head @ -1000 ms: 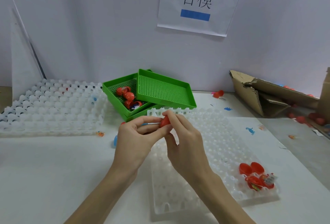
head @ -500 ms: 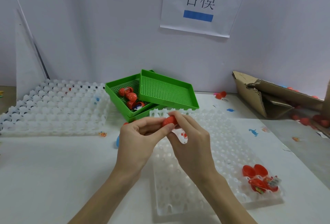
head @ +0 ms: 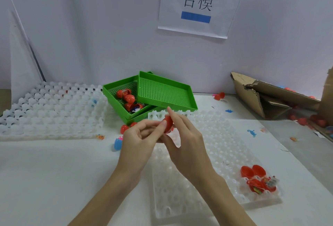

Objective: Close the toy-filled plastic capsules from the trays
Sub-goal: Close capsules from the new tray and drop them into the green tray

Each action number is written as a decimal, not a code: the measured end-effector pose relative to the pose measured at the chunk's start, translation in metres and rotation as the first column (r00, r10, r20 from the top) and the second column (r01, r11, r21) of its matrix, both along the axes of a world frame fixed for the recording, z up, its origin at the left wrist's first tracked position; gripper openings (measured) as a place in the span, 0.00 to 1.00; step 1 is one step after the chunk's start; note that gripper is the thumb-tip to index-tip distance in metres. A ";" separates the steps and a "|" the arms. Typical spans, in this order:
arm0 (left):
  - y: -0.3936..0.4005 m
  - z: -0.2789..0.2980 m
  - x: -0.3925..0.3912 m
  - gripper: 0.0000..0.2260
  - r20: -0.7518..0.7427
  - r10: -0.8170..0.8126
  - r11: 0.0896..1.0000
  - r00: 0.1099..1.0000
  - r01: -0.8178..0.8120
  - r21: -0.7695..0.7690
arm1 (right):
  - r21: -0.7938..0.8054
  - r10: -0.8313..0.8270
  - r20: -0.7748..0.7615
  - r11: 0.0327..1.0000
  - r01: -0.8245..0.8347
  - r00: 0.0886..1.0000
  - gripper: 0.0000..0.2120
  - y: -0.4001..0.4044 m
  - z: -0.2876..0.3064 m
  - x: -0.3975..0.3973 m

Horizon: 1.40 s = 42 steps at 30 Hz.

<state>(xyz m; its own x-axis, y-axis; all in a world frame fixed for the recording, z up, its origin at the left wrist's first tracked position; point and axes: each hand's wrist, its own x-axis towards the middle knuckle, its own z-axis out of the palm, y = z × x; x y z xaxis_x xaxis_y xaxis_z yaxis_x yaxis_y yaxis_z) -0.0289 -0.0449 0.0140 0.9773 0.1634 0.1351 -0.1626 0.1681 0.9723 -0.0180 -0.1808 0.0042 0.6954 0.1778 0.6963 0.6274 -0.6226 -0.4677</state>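
Pressing step in hand: both hands, left (head: 138, 142) and right (head: 187, 139), pinch one red capsule (head: 169, 122) above the clear tray (head: 225, 135). Seam closure cannot be told. Next: deposit it in the green tray (head: 115, 93) at 11 o'clock.

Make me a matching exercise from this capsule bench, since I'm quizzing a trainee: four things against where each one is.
Things:
1. red capsule
2. blue capsule
3. open red capsules
4. paper sign

Places:
A. on the wall
B. near right corner of the white tray
C. between both hands
D. on the table left of the hands

Pairs: 1-C, 2-D, 3-B, 4-A
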 end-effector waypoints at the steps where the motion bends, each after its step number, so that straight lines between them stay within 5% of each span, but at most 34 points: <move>1: 0.002 -0.001 0.002 0.09 -0.040 -0.036 0.999 0.999 0.035 -0.027 | 0.018 -0.002 -0.006 1.000 0.002 1.000 0.28 0.000 0.000 0.000; 5: 0.007 -0.002 0.005 0.17 -0.116 -0.155 0.987 0.981 0.150 -0.050 | 0.058 -0.009 0.002 0.998 0.008 1.000 0.20 -0.001 -0.001 -0.001; 10: 0.002 0.001 0.002 0.22 -0.086 -0.119 0.993 0.989 0.119 -0.008 | 0.057 0.011 -0.029 0.998 -0.010 1.000 0.18 -0.005 -0.001 0.001; 16: 0.005 0.000 0.005 0.18 -0.113 -0.079 0.996 0.990 0.082 0.023 | 0.045 0.035 -0.260 0.999 -0.024 0.965 0.21 -0.008 0.007 0.001; 18: 0.007 0.000 0.009 0.21 -0.126 -0.062 0.998 0.990 0.061 -0.011 | 0.189 0.041 -0.382 0.981 0.034 0.923 0.20 -0.016 0.016 0.010; 20: 0.011 0.001 0.011 0.21 -0.134 -0.045 0.998 0.990 0.040 -0.045 | 0.551 0.235 -0.516 0.828 0.109 0.824 0.16 -0.031 0.034 0.031; 22: 0.014 0.002 0.012 0.21 -0.135 -0.045 0.998 0.990 0.038 -0.058 | 0.886 0.544 -0.414 0.426 0.186 0.730 0.12 -0.056 0.062 0.067; 24: 0.013 0.002 0.012 0.21 -0.137 -0.054 0.997 0.989 0.046 -0.057 | 0.973 0.613 -0.162 -0.030 0.228 0.773 0.08 -0.090 0.098 0.106; 26: 0.012 0.002 0.012 0.22 -0.143 -0.064 0.997 0.988 0.057 -0.053 | 0.965 0.551 -0.074 -0.171 0.200 0.831 0.08 -0.122 0.128 0.136; 29: 0.014 0.002 0.014 0.23 -0.150 -0.075 0.996 0.986 0.066 -0.068 | 0.956 0.509 -0.244 -0.019 0.294 0.825 0.20 -0.149 0.134 0.159; 32: 0.019 0.001 0.018 0.23 -0.159 -0.072 0.994 0.985 0.058 -0.090 | 0.798 0.398 -0.572 0.472 0.375 0.718 0.20 -0.151 0.115 0.156; 35: 0.019 -0.001 0.018 0.23 -0.156 -0.063 0.995 0.986 0.050 -0.085 | 0.300 0.189 -0.800 0.948 0.107 0.569 0.15 -0.154 0.102 0.128; 37: 0.017 -0.002 0.017 0.23 -0.152 -0.071 0.996 0.986 0.061 -0.069 | -0.101 0.017 -0.880 0.970 -0.222 0.475 0.09 -0.155 0.101 0.102; 39: 0.015 -0.003 0.016 0.23 -0.144 -0.088 0.995 0.986 0.081 -0.051 | -0.373 -0.185 -0.892 0.817 -0.440 0.412 0.04 -0.152 0.102 0.082; 42: 0.015 -0.004 0.015 0.23 -0.136 -0.111 0.994 0.985 0.107 -0.035 | -0.567 -0.396 -0.821 0.657 -0.497 0.412 0.04 -0.154 0.096 0.061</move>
